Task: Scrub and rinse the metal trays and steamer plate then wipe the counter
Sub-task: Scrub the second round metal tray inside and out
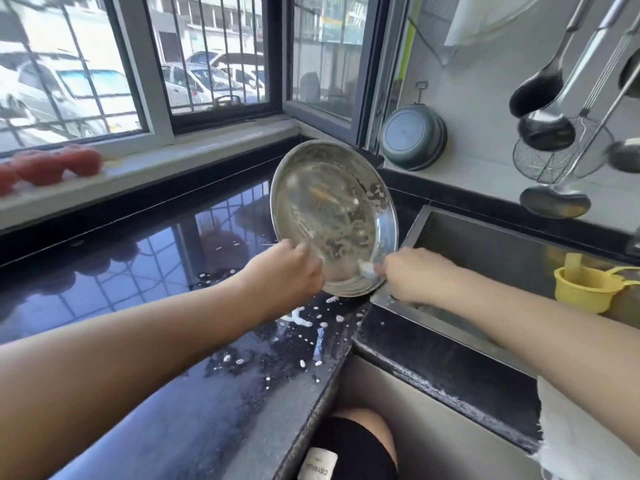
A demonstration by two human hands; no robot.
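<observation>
Both forearms are bare from the elbow down to the left hand [289, 271] and the right hand [414, 277], with no watch, ring or glove showing. A white sleeve [585, 431] with a ragged-looking edge covers the right upper arm at the near right corner. Low in the middle sits a bare knee above dark shorts [349, 445] bearing a pale label (its lettering too blurred to read).

Only a white label [318, 462] at bottom edge, lettering upside down, unreadable.
</observation>
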